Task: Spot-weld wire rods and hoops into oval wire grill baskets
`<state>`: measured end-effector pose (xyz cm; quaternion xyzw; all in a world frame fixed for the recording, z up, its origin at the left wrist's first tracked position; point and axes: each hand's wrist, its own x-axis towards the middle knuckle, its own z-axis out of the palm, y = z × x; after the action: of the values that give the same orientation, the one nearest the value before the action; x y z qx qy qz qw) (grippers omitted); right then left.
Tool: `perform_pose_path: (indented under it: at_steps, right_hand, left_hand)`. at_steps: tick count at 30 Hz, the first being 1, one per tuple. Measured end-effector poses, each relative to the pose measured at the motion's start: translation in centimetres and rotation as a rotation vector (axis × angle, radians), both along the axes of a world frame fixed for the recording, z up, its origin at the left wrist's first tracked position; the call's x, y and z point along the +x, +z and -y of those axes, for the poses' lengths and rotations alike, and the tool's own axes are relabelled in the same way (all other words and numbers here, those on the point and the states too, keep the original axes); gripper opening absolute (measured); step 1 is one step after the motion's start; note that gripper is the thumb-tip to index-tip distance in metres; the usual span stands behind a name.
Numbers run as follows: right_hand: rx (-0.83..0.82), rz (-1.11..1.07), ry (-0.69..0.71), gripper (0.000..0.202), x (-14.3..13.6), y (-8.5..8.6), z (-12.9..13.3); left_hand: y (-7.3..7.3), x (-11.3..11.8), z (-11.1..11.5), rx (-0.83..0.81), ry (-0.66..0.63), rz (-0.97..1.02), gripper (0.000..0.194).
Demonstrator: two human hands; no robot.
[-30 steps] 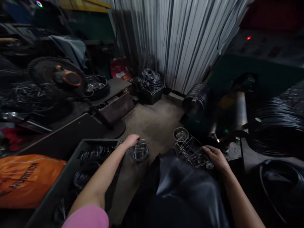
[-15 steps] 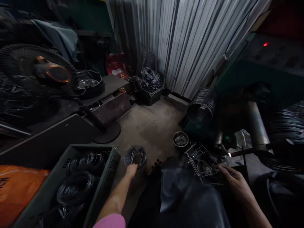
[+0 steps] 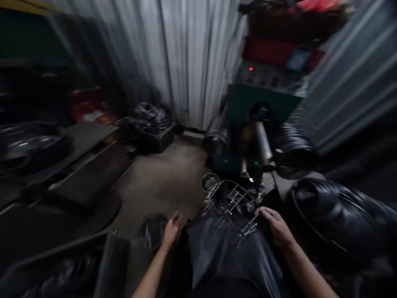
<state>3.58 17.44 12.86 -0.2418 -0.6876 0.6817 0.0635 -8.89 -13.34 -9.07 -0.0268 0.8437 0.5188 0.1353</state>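
Note:
My right hand [image 3: 274, 225] grips the right side of a metal wire frame [image 3: 235, 192], a curved rack with short cross pieces. The frame is over the dark apron [image 3: 229, 252] on my lap. Blur softens my left hand [image 3: 171, 231], just right of a round container [image 3: 151, 231] that holds thin shiny pieces. Its fingers are drawn together, and whatever they pinch is too small and smeared to name. Just past the frame, a small round bowl [image 3: 210, 182] sits near the welding machine's electrodes [image 3: 249, 176].
A green machine [image 3: 263, 99] with a red light stands ahead, wire rings [image 3: 217, 134] beside it. To the left are a plastic crate [image 3: 114, 256] and a low bench [image 3: 89, 136]. Black coils [image 3: 331, 211] lie at right. A filled basket [image 3: 158, 140] stands by the corrugated wall [image 3: 182, 62].
The view has swung right. My left hand has come out of the round container and moved toward my lap. The wire frame in my right hand has turned and now lies nearer the middle.

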Motion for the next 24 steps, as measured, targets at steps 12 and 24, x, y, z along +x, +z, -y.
perform_pose_path:
  at_steps: [12, 24]
  right_hand:
    - [0.664, 0.264, -0.091, 0.022, 8.9, -7.3, -9.0]
    - [0.838, 0.515, -0.737, 0.011, 5.8, 0.2, -25.9]
  left_hand:
    - [8.8, 5.4, -12.7, 0.212, -0.626, -0.084, 0.077]
    - [5.8, 9.0, -12.9, -0.081, -0.591, -0.499, 0.051]
